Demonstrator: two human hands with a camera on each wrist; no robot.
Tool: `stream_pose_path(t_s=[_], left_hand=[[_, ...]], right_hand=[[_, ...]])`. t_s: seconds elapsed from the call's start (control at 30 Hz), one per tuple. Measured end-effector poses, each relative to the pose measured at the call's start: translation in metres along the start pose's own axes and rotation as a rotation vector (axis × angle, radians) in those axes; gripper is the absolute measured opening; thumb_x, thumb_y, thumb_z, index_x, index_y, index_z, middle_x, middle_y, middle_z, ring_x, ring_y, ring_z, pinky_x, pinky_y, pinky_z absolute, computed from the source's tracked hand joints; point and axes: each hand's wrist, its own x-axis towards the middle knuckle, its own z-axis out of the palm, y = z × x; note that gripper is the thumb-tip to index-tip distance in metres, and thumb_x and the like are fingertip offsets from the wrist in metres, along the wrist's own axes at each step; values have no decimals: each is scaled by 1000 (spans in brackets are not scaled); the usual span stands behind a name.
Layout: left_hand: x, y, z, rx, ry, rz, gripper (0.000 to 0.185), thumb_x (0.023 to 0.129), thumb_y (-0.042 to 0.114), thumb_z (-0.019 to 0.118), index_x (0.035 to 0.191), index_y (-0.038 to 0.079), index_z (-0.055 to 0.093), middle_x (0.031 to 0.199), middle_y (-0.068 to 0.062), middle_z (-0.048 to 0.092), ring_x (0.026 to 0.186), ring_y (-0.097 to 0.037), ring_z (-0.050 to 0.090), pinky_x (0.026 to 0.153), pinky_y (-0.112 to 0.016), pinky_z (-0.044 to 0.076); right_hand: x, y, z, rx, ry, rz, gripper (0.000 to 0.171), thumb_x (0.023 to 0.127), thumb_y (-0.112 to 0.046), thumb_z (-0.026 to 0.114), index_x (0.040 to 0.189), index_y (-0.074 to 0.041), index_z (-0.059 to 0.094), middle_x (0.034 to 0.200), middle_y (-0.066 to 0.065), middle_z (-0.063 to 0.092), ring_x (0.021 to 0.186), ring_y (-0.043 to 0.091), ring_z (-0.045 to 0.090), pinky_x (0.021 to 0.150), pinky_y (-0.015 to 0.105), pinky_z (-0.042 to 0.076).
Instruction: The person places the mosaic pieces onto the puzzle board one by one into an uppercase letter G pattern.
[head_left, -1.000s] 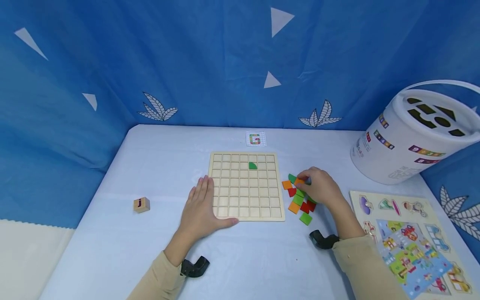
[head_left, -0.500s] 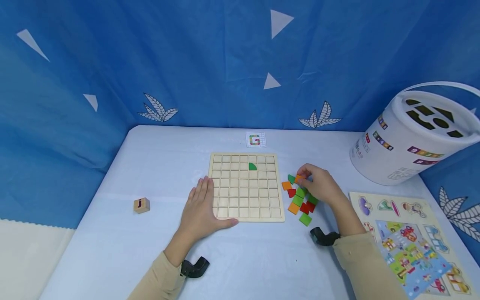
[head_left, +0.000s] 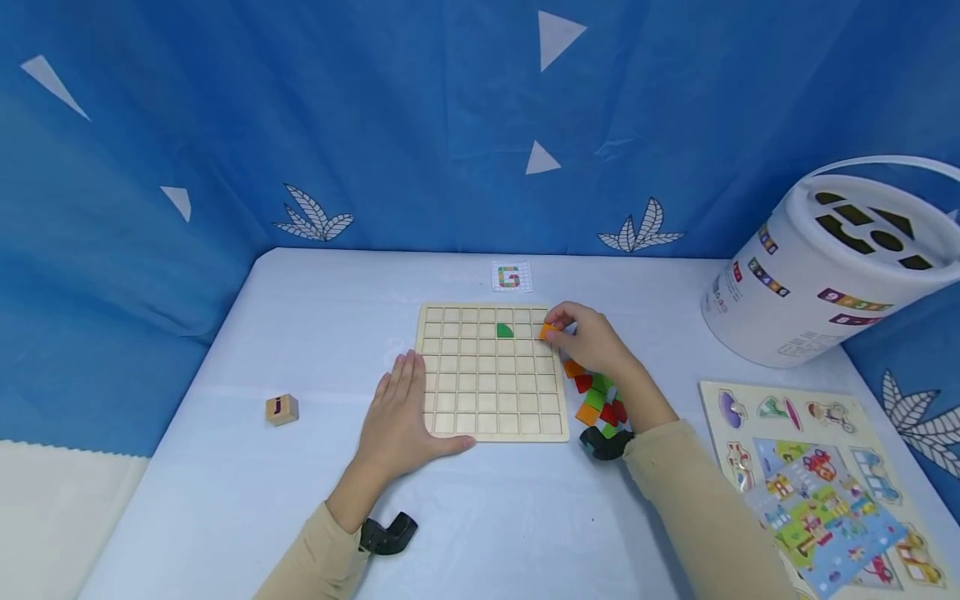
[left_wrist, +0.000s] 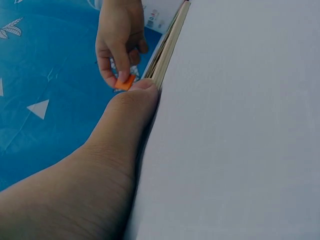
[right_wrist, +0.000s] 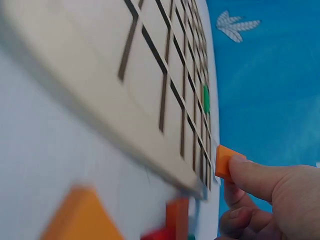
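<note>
A pale wooden grid board (head_left: 487, 375) lies flat on the table, with one green quarter-round tile (head_left: 505, 331) in a cell of its second row. Along the board's left edge rests my left hand (head_left: 397, 421), fingers straight, thumb stretched along the near edge. My right hand (head_left: 592, 337) pinches an orange square tile (head_left: 547, 332) between thumb and fingers, over the board's right edge near the top. In the right wrist view that orange tile (right_wrist: 225, 162) is held clear of the board. Beneath the right forearm lies a loose pile of orange, red and green tiles (head_left: 594, 400), partly hidden.
A small card (head_left: 512, 277) with a coloured G pattern lies behind the board. A wooden cube (head_left: 282, 409) sits at left. A white bucket (head_left: 810, 275) stands at the back right, with a picture puzzle board (head_left: 716, 417) and a colourful sheet (head_left: 832, 517) in front of it.
My right hand has picked the orange tile from the pile and carried it left and away from me to the board's right edge. The left hand stays in place.
</note>
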Motion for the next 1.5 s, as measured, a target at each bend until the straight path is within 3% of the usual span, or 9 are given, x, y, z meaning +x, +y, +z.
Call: stream_pose_path(t_s=[0.33,0.63,0.93,1.2,1.37,1.5], left_hand=[[0,-1,-2,-8,1,2,146,59,95,57,159,2,6,168,-14,4,157,-28,2,126,-49,11],[0,-1,1,-5,-2,6,145,59,95,57,159,3,6,168,-14,4,157,-28,2,126,-49,11],[-2,-1,0,1,2,2,144,60,94,58,159,2,6,168,-14,5,157,-28,3,126,-49,11],[-1,1,-1,2,-2,10,145,60,93,59,159,2,6,168,-14,5,156,-29,3,126,-49,11],[-1,0,-1,14,3,11,144,60,94,58,159,2,6,168,-14,5,156,-29,3,126,-49,12],[0,1,-3,15,6,13,144,60,93,59,159,2,6,168,-15,5,156,-30,3,126,-50,12]], right_hand=[[24,-35,39,47,-26,-115,13,97,-20,65,110,-17,63,103,2,64,97,21,57,87,37,48],[33,-52,58,-44,-29,-158,12,98,-20,64,110,-17,65,106,1,66,102,19,61,92,37,50],[31,-56,61,-127,-23,-146,17,98,-24,64,113,-20,69,113,0,62,105,20,61,93,39,51],[28,-55,59,-211,-40,-139,25,98,-25,63,120,-17,72,116,-1,57,96,19,60,82,36,52],[24,-55,56,-237,-54,-161,28,99,-22,62,126,-19,69,124,0,56,106,20,61,88,38,53],[14,-52,44,-178,-47,-165,33,99,-20,61,132,-19,64,125,2,57,111,24,60,93,43,52]])
